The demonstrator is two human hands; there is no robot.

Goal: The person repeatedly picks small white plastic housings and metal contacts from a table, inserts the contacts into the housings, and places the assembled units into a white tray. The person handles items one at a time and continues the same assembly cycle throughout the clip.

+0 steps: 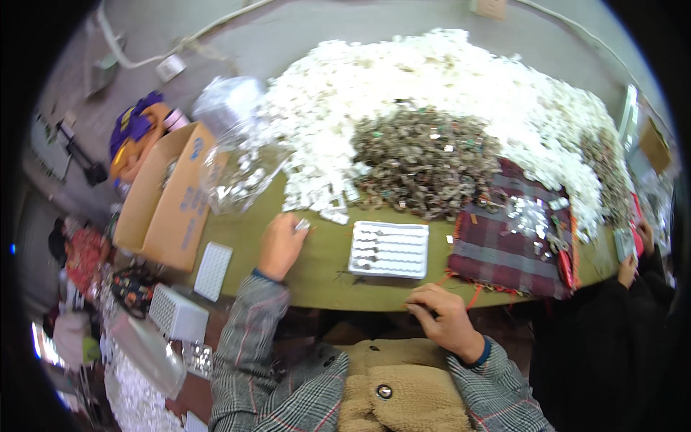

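A: Item one, the white tray (389, 249)?

B: White compartmented tray, rectangular, flat on the olive-green desk (317, 270) near its front edge. Long axis runs left to right. A few small metal pieces lie in the rows on its left side; the rest look unfilled.

A: Position relative to the hands?

B: It sits between them. Left hand (279, 245) is just left of the tray, at about the same depth, resting on the desk. Right hand (448, 317) is at the near desk edge, below the tray's right corner. Both are close to it; the left lies level with the tray's short side, the right comes at it from the front.

A: State of the hands?

B: Left hand curled, fingertips pinching a small shiny metal piece (302, 225) at the top of the hand. Right hand loosely curled, fingers bent down over the desk edge; whether it holds anything I cannot tell.

A: Stock behind the tray?

B: Heap of grey-brown metal parts (425, 158) straight beyond it, and a far larger heap of white plastic pieces (432, 79) around and behind that.

A: Remaining entries?

B: Plaid cloth (504, 241) right of the tray, with loose shiny bits on it. Clear plastic bag (241, 169) of parts left of the heaps. Open cardboard box (165, 198) at the left desk end. Further white trays (213, 271) below the box. Another person's hand (628, 270) at the far right edge.
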